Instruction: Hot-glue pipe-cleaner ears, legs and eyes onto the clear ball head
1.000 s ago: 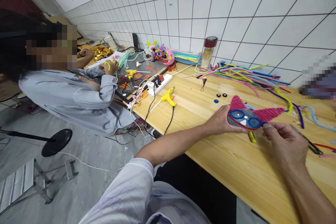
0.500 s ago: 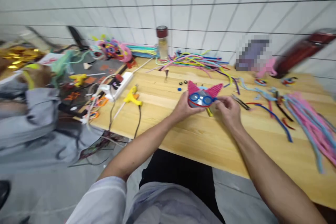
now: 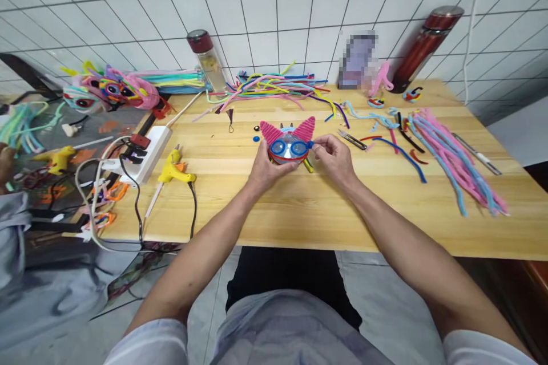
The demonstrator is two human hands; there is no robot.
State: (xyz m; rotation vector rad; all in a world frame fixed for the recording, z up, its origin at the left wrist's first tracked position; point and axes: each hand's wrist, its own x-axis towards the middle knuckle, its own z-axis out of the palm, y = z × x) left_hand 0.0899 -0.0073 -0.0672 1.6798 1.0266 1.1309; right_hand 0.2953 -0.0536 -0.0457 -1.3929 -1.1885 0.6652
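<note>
My left hand (image 3: 269, 166) is closed around the lower left of a clear animal-head figure (image 3: 289, 158). The figure has two pink pipe-cleaner ears (image 3: 305, 128), two blue rings (image 3: 298, 149) like glasses on its front, and a red strip round its lower rim. At its right side my right hand (image 3: 334, 157) pinches a small blue pipe-cleaner end (image 3: 310, 145) beside the right ring. A yellow piece (image 3: 308, 165) shows below the figure. Two small round pieces, one a blue disc (image 3: 256, 139), lie left of it.
A yellow glue gun (image 3: 175, 170) and a white power strip (image 3: 150, 154) with cables lie left. Snips (image 3: 353, 140) and pipe cleaners (image 3: 456, 159) lie right. At the back stand a glass bottle (image 3: 209, 63) and a red flask (image 3: 423, 48). Another person's sleeve (image 3: 15, 222) is at far left.
My view has swung to the right and steadied, so the table appears shifted left. Both hands stay at the figure, the right still pinching at its right side.
</note>
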